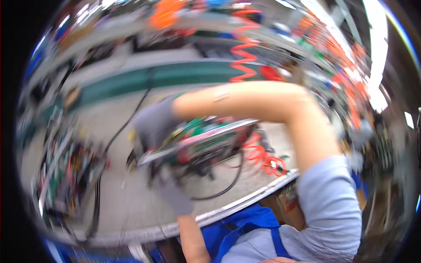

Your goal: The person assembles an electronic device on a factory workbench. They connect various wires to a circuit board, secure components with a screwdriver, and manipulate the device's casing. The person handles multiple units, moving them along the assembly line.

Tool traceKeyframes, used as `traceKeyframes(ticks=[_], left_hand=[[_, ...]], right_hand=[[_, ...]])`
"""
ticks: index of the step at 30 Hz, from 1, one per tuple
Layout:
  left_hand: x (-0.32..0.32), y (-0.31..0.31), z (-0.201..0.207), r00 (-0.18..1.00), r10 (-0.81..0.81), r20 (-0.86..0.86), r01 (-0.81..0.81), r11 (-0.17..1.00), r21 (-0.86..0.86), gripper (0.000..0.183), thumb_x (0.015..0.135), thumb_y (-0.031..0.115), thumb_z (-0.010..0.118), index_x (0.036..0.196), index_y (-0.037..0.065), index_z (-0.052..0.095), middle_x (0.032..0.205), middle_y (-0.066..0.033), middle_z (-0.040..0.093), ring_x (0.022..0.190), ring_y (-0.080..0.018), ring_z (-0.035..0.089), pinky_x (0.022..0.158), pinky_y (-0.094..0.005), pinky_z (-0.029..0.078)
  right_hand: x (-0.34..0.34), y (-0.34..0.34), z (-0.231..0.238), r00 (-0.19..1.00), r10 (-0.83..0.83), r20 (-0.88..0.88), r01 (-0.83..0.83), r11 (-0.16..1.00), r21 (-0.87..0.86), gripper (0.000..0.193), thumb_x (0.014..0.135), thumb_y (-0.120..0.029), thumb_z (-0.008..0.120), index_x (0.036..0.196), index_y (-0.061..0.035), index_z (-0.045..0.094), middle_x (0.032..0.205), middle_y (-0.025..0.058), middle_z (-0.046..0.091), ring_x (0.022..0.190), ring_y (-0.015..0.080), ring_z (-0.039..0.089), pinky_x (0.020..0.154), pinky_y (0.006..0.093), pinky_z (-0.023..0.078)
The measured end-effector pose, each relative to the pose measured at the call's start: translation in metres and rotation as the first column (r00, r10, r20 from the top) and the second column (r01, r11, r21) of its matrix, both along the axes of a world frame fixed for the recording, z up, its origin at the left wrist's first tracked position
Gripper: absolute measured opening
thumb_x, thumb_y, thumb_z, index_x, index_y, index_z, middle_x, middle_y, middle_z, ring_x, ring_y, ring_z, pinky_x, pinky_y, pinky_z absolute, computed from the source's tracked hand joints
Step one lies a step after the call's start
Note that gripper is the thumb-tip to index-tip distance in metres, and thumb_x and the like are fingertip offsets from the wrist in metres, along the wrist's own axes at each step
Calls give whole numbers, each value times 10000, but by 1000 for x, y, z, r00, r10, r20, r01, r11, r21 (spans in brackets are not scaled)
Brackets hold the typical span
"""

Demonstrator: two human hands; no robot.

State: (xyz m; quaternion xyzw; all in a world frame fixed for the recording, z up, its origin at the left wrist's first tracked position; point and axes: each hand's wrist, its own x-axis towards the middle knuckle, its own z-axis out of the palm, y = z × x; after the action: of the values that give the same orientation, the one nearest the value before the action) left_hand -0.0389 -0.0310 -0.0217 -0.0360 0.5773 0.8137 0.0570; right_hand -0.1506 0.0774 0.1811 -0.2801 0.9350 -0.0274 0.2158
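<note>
Motion smears the picture. A long electronic unit point(215, 139) with a metal frame, green circuit boards and dark parts along its lower side sits tilted above the bench, its right end higher. My right arm reaches across from the right over the unit. My right hand point(154, 122), in a grey glove, is closed round the unit's left end. My left hand point(174, 193), also in a grey glove, comes up from the lower edge. Its fingertips meet the dark parts under the left end, but blur hides how they are bent. A black cable point(232, 186) loops below the unit's right side.
Circuit boards and metal parts point(61, 171) are heaped on the bench's left, beside a black cable point(127, 120). A red coiled hose point(243, 48) hangs at the back; more red coil point(267, 164) lies right. The metal bench edge point(245, 202) runs before me. Crowded shelves point(131, 52) stand behind.
</note>
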Motion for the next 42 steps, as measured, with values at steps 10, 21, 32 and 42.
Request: traceKeyframes(ticks=[10,21,32,42], left_hand=[[-79,-213,-75,934,-46,-355,-106,912,-397,620,872,455,617,1355,80,520,1281,-133,541,1143,-261,464,916,-474,308],[-23,-100,-74,578,-667,-469,227,684,-693,614,878,453,606,1354,75,519,1305,-140,526,1175,-281,440,948,-491,284],[77,-43,-51,241,-869,-432,256,486,-835,609,884,452,594,1352,71,518,1328,-146,511,1208,-301,415,979,-508,260],[71,-40,-56,234,-887,-399,222,448,-866,604,889,450,584,1351,66,517,1349,-152,497,1237,-319,393,1007,-523,238]], right_hand=[[127,-39,-29,327,-617,-715,-116,725,-679,389,793,-148,718,1174,-166,641,977,92,634,860,320,643,704,408,519],[284,14,-193,81,-997,-10,714,65,-697,696,889,-634,496,1310,-82,539,1221,202,596,1158,363,562,995,430,439],[307,44,-247,-57,-998,31,576,-58,-816,502,806,-425,613,1209,-129,648,1157,174,632,1077,329,612,916,424,478],[305,40,-256,-124,-942,-313,841,68,-536,414,720,-317,662,1036,-49,647,1090,193,574,1063,353,524,804,495,485]])
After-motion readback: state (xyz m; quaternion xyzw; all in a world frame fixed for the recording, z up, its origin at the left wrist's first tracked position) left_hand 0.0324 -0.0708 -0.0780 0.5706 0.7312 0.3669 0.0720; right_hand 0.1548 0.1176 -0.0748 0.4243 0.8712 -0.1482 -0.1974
